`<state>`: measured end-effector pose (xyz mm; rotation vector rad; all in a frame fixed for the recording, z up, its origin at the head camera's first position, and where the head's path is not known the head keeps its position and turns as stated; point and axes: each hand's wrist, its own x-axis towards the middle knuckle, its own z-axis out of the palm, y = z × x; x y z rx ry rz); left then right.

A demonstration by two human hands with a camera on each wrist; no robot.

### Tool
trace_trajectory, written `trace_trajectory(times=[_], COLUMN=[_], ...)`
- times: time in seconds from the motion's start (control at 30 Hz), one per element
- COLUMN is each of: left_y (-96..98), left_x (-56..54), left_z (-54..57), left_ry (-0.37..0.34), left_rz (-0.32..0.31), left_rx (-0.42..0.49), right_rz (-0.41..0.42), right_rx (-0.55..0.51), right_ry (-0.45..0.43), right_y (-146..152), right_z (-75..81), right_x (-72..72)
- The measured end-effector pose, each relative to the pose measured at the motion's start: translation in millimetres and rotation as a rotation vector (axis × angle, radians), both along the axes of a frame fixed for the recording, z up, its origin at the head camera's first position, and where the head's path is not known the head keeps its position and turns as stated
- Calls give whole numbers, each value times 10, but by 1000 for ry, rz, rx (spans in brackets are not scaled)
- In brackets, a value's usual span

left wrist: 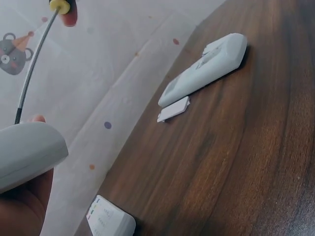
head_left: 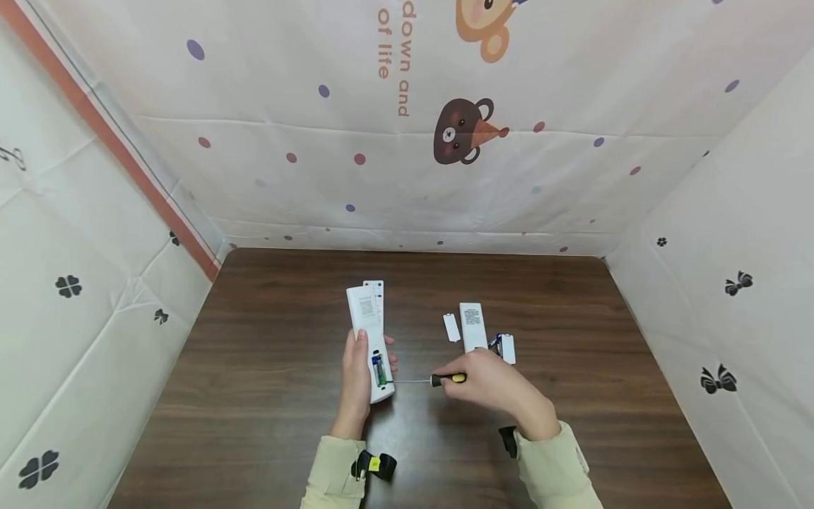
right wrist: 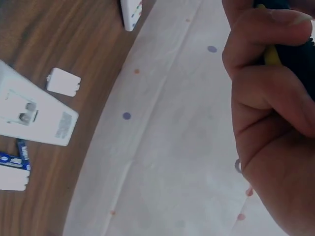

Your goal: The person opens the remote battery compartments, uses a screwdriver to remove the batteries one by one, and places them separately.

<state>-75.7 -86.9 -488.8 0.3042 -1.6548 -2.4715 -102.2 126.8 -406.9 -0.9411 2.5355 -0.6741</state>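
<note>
Right grip, close to wrist camera, pinched round yellow-and-black screwdriver; tip at lower end of open battery compartment of white remote. Left grip clamped around that remote, raised above tabletop. Partly behind it: second remote, buttons up. Near right grip: third remote, back up, compartment open; small white cover to left, loose blue batteries and another cover to right. Beyond: dotted sheet.

Dark wood-grain worktop, white dotted backdrop behind it with a sideways brown bear print in an orange party hat, black clover prints at left, black bow prints at right
</note>
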Motion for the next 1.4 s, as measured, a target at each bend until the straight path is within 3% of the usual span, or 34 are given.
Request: trace_trajectory(times=[0.17,0.37,0.57,0.87,1.1,1.2,1.23,1.4], left_y=[-6,-15,-38,-126,-157,-156,-168,-171], left_x=[-7,-11,-49,-104,-97,-95,-125,-120], left_z=[-7,-1,43,54,21,-35,-159,-204], left_ry=[-11,-3,-21,11,80,105,141,128], left_rz=[8,-4,50,154,155,154,147,165], left_rx=[-57,-89,-118,84,202,219,247,287], right_rz=[60,73,65,-4,-143,-177,-183,-206], right_rx=[27,55,22,-92,-220,-287,-307,-356], right_ry=[35,86,193,403,431,433,434,452], right_y=[-58,-131,-221,-284,-269,-260,-259,-264], right_z=[55,110,131,-113,-361,-431,-454,-547], right_x=[-34,-19,74,271,392,435,447,493])
